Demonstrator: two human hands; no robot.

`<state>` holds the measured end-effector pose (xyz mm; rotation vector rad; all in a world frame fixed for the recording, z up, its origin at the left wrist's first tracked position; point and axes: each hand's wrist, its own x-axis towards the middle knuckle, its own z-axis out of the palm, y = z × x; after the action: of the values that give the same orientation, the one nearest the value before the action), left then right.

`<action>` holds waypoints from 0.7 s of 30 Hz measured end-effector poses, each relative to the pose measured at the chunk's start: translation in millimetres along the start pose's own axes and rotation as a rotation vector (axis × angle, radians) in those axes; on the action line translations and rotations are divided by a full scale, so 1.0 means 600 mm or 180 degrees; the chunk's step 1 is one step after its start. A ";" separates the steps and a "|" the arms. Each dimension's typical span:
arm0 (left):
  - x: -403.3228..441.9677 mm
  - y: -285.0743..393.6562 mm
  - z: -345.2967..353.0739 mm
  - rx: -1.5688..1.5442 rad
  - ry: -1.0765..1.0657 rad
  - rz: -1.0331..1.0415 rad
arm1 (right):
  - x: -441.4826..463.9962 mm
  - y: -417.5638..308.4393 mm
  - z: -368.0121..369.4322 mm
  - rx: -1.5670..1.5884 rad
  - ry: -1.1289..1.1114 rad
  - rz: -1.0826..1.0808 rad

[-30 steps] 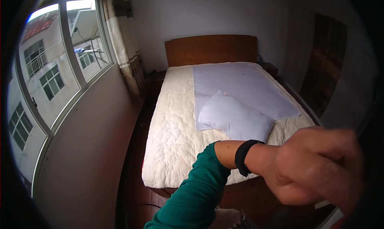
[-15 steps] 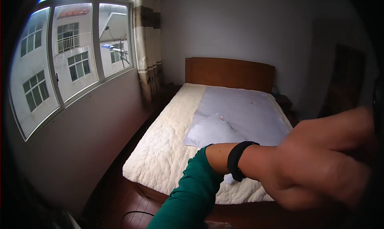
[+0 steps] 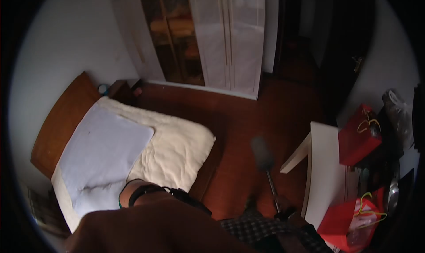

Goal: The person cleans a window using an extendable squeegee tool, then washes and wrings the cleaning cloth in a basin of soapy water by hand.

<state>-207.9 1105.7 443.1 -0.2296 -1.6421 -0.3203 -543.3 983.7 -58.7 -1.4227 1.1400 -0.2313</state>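
Observation:
My left hand (image 3: 141, 228) fills the bottom foreground, very close to the camera. Its dark back shows, with a black band (image 3: 152, 190) at the wrist, while its fingers are out of sight. Lower right of centre, my right hand (image 3: 285, 205) is closed around a long-handled duster (image 3: 270, 180). The duster has a thin metal rod and a blurred grey head, held above the reddish floor. Beyond my left wrist lies the bed, with a cream quilted pad (image 3: 177, 142) and a pale lilac sheet (image 3: 108, 140) over part of it.
A wooden headboard (image 3: 66, 120) stands at the left. White wardrobes (image 3: 230, 40) with a glass section line the back, beside a dark door (image 3: 349, 45). At right, a white desk (image 3: 325, 164) bears red bags (image 3: 358, 136) and hangers (image 3: 372, 208). Brown floor (image 3: 239, 116) lies between.
My view has swung right, from the window and bed to the wardrobes and desk. My left hand now shows lower left instead of at right. My right hand and the duster have come into view.

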 end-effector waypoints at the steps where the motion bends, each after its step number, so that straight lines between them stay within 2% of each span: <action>1: 0.008 -0.044 -0.005 -0.0098 0.0027 0.0047 | 0.043 0.018 -0.040 0.0012 0.0065 -0.0097; 3: 0.031 -0.124 -0.017 -0.0246 0.0034 0.0069 | 0.118 -0.022 -0.063 0.1185 0.0881 0.0655; 4: 0.041 -0.155 -0.019 -0.0296 0.0019 0.0061 | 0.153 -0.063 -0.086 0.1263 0.0830 0.0581; 6: 0.046 -0.220 -0.031 -0.0326 0.0056 -0.0043 | 0.175 -0.136 -0.121 0.3010 0.0768 0.0557; 8: 0.048 -0.293 -0.053 -0.0373 0.0148 -0.0041 | 0.267 -0.076 -0.178 0.2433 0.1082 0.0412; 10: 0.047 -0.356 -0.080 -0.0368 0.0205 -0.0119 | 0.330 -0.091 -0.235 0.1496 0.1118 0.1177; 11: 0.041 -0.385 -0.093 -0.0358 0.0247 -0.0080 | 0.319 -0.099 -0.240 0.2442 0.1442 0.0783; 12: 0.038 -0.414 -0.110 -0.0325 0.0306 -0.0063 | 0.332 -0.099 -0.285 0.2350 0.1468 0.0832; 14: 0.029 -0.469 -0.145 -0.0339 0.0308 -0.0112 | 0.387 -0.108 -0.310 0.1180 0.1345 0.0017; 15: 0.027 -0.497 -0.164 -0.0380 0.0279 -0.0094 | 0.420 -0.121 -0.332 0.1565 0.1203 0.0607; 16: 0.024 -0.523 -0.185 -0.0406 0.0249 -0.0067 | 0.451 -0.113 -0.347 0.1402 0.1386 0.0609; 18: 0.022 -0.579 -0.233 -0.0422 0.0248 -0.0071 | 0.505 -0.119 -0.403 0.1743 0.1052 0.1265; 20: 0.031 -0.630 -0.288 -0.0374 0.0313 0.0002 | 0.507 -0.149 -0.445 0.1413 0.1234 0.0617; 21: 0.035 -0.656 -0.317 -0.0338 0.0350 0.0010 | 0.521 -0.165 -0.470 0.1494 0.1140 0.0803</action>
<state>-164.2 670.4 450.8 -0.2899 -1.5180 -0.4113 -544.5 551.4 -55.0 -0.8319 1.4303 -0.5508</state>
